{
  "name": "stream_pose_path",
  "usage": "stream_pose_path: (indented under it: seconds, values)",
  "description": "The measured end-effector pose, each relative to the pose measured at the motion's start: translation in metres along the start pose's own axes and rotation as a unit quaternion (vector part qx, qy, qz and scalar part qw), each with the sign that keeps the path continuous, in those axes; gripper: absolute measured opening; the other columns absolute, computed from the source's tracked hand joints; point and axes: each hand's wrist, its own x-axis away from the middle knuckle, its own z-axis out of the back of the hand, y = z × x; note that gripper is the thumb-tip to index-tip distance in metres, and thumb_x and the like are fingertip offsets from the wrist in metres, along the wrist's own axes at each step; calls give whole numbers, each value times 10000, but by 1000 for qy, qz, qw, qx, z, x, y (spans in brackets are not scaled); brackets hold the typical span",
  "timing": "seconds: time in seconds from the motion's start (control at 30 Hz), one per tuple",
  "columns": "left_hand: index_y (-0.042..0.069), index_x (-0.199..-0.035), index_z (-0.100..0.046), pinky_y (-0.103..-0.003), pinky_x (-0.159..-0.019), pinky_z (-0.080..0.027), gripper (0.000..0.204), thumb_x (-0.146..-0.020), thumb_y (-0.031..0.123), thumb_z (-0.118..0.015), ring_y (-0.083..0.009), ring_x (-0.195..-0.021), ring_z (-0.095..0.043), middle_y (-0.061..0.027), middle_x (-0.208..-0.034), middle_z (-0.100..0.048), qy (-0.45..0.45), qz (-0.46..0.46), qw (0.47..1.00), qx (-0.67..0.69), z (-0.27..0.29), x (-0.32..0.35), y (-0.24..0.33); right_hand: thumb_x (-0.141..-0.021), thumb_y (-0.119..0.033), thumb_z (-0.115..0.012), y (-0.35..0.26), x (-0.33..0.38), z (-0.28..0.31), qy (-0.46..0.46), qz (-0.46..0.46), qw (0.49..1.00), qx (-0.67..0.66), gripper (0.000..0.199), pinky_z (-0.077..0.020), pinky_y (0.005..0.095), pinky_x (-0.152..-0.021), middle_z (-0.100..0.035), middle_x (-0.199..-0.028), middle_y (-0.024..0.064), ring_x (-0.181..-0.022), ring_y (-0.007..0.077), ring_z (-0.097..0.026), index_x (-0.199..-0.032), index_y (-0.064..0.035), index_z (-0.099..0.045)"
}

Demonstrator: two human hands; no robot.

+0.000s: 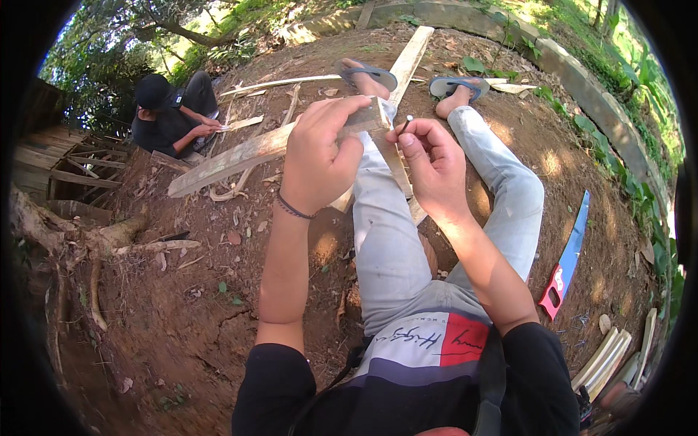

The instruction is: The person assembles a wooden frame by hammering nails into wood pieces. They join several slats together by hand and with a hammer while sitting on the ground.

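Nail [408, 120] is sitting pinched between thumb and finger in the right hand's [438, 163] nearly closed grip, close beside a wooden beam's [234, 160] end. The left hand [320, 149] is curling around the beam there. The beam's edges are running leftward over brown soil [561, 178], which is stretching between the right leg [502, 171] and a saw [570, 251].

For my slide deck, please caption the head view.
Left hand on a wooden beam, right hand holding a nail near its end; a red-handled saw lies on the dirt.
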Motion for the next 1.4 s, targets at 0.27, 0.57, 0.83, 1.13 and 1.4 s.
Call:
stream_pose_path:
  seconds: [0.27,0.57,0.83,1.13,1.4]
  values:
    - [19,-1005,-666,-343,-908,-475,255,-838,205,-713,-230,-1022,-641,-137,-1106,-682,-15,-28,998,50,-5,-6,-1,-833,-61,-654,-24,-18,-11,7,173,962,210,85,-453,364,-692,-615,-829,109,-790,291,-568,-912,-33,-639]
    - [-6,-939,-686,-269,-744,-520,173,-858,146,-699,-151,-840,-679,-98,-893,-713,49,83,967,237,-15,-4,4,-823,-37,-666,-14,-15,-24,55,220,939,258,67,-435,348,-644,-588,-770,98,-723,270,-541,-881,-19,-638]
    - [-30,-926,-698,-218,-656,-476,180,-867,141,-699,-59,-745,-601,-43,-823,-701,67,165,949,261,-12,-1,1,-755,-51,-728,1,-6,-18,73,153,958,230,343,-443,361,-764,-551,-976,130,-865,287,-536,-1050,-25,-556]
    - [-39,-924,-724,-179,-615,-418,207,-898,163,-686,-25,-699,-537,-2,-786,-672,78,217,951,207,-14,-9,5,-748,-26,-705,41,26,14,50,35,958,282,404,-439,351,-809,-524,-1048,137,-941,269,-528,-1110,-22,-526]
    - [-48,-907,-722,-185,-619,-426,232,-898,181,-688,-27,-695,-540,0,-769,-671,87,217,956,175,-16,-13,10,-822,51,-576,34,98,140,134,17,926,354,240,-455,274,-704,-546,-1039,84,-883,165,-548,-1048,-29,-568]
